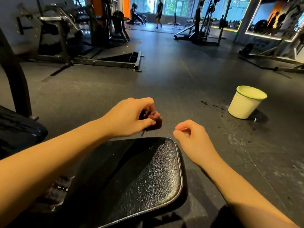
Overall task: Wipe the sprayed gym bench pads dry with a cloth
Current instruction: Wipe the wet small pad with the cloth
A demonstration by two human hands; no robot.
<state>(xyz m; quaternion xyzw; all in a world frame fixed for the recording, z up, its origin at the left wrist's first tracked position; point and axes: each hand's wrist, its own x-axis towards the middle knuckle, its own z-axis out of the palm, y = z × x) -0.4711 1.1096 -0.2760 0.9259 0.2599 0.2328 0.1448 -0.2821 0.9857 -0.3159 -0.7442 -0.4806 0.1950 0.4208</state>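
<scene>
A black leather bench pad [139,175] fills the lower middle of the view; its textured surface glistens on the right half. Just beyond the pad's far edge, my left hand [130,117] grips a bunched dark reddish-brown cloth [154,120], held above the floor. My right hand [189,135] hovers by the pad's far right corner with its fingers curled in and nothing in it.
A white bucket with a green rim [245,102] stands on the dark rubber floor to the right, with wet spots around it. Gym machines [79,38] stand at the left and back. A person [159,13] walks far off near the windows.
</scene>
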